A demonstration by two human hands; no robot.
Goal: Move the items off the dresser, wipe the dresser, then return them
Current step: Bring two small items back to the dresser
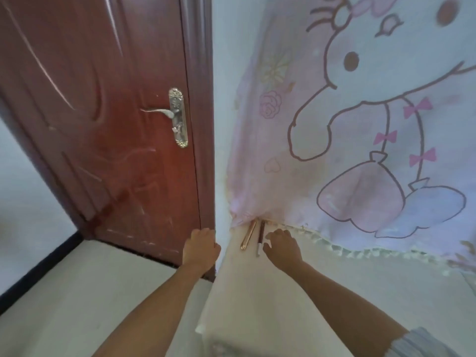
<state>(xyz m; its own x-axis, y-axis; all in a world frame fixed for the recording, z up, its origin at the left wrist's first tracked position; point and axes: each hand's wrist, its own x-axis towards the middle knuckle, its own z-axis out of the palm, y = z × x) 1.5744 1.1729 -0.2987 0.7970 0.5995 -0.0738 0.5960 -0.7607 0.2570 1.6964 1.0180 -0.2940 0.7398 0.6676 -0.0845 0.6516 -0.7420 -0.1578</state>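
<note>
Lower centre: the gold tube (248,234) and dark pencil (260,237) lie side by side on the dresser's tabletop (239,292). The right hand (282,247) hovers just beside the dark pencil, fingers loosely spread; the left hand (201,247) curls at the tabletop's edge (gripping? cannot tell). Best pinch both mid-length, together.

Beside the red-brown door (103,124), the person's left hand (201,244) sat at the cream dresser's (257,292) left edge while the right hand (282,249), fingers spread, was just beside a dark pen (260,237) and a rose-gold tube (248,234) lying at the cartoon curtain's (360,124) hem.
</note>
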